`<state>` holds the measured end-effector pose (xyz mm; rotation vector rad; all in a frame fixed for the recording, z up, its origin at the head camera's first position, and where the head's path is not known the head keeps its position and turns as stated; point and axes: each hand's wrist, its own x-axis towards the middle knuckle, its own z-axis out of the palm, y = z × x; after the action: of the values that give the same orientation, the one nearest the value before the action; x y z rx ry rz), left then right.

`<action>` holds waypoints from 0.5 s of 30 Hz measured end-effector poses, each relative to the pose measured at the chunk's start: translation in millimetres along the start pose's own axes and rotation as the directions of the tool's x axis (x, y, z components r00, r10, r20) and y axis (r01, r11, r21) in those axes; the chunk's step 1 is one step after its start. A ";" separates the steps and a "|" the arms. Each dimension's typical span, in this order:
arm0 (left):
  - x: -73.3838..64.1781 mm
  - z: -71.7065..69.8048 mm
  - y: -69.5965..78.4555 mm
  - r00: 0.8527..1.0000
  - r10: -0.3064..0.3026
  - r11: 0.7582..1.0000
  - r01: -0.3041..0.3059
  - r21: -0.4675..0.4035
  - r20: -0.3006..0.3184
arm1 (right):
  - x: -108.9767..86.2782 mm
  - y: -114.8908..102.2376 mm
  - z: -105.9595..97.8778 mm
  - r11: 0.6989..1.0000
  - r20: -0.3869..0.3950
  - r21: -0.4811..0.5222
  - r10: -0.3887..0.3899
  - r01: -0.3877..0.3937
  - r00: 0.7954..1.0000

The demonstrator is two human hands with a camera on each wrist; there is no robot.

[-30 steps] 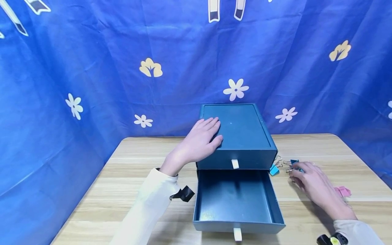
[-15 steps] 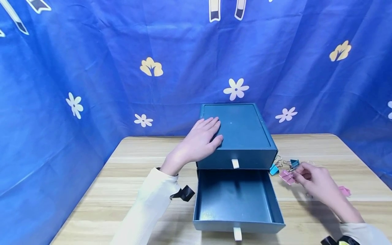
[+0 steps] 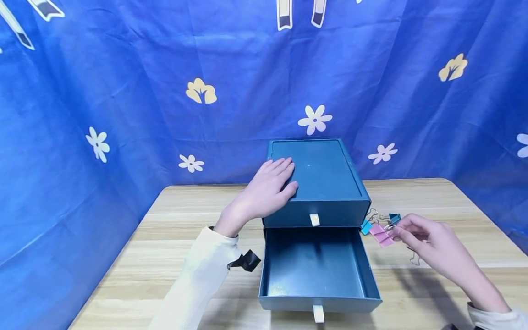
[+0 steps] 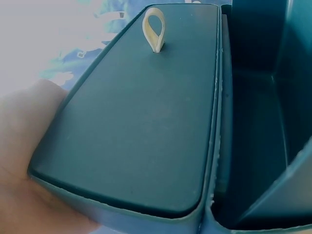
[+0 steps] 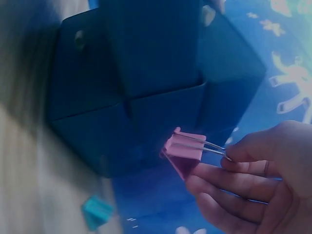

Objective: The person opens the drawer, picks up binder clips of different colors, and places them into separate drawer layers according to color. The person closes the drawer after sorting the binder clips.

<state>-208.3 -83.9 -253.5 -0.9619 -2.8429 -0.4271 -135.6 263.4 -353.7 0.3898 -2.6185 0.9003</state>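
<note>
My left hand rests flat on the top left of a dark teal two-drawer box, fingers straight. Its lower drawer is pulled out, bare inside; the upper one is in. To the right of the box, my right hand pinches a pink binder clip by its wire handles between thumb and fingers. The right wrist view shows this pink clip beside the box wall. Near those fingers on the table are a light blue binder clip and a dark teal one.
A wire clip handle shows on the table under my right hand. The wooden table carries the box. A blue curtain with flowers hangs behind. White loop tabs front the drawers.
My right hand has picked up the pink clip and moved it left toward the box. The pink clip farther right is now hidden behind my forearm. My left hand stays put.
</note>
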 end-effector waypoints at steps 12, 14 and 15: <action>-0.2 -0.3 -0.8 1.000 -0.001 1.000 0.001 -0.001 -0.005 | -9.9 -46.6 -20.3 0.969 -0.172 -0.060 -0.246 0.239 0.954; 0.1 0.1 -0.6 1.000 -0.002 1.000 0.002 -0.003 -0.003 | -11.3 -54.9 -22.8 0.957 -0.159 -0.068 -0.290 0.283 0.944; 0.4 0.4 -0.5 1.000 -0.002 1.000 0.002 -0.004 -0.002 | -11.9 -58.8 -23.6 0.951 -0.154 -0.068 -0.309 0.302 0.938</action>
<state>-208.9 -84.0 -254.0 -0.9593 -2.8422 -0.4341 -98.0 235.3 -309.3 0.6613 -2.3383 0.7353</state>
